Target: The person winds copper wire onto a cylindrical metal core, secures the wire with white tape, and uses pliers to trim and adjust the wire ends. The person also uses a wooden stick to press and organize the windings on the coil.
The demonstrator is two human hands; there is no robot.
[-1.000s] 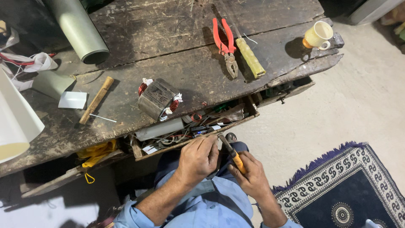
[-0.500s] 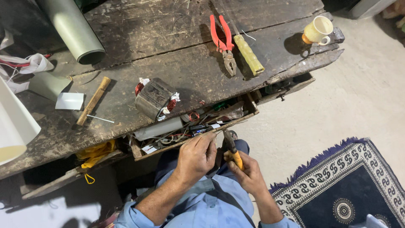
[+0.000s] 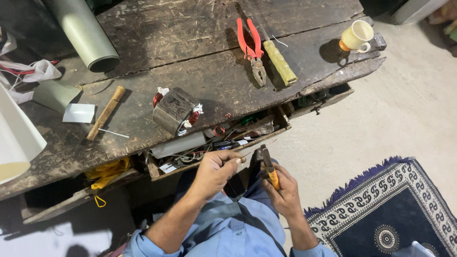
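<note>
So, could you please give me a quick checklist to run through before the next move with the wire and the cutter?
1. Left hand pinches the wire: ok.
2. Right hand grips the cutter by its orange handle: ok.
3. Cutter tip at the wire: cannot tell.
4. Fingers clear of the cutter tip: ok.
5. Open drawer close ahead, cluttered: not ok.
6. Coil steady on the bench: ok.

pliers (image 3: pixel 251 47): 1 | cup (image 3: pixel 357 36): 1 | rolls (image 3: pixel 85 33): 2 | coil (image 3: pixel 175 111): 1 | rug (image 3: pixel 395 209): 1
</note>
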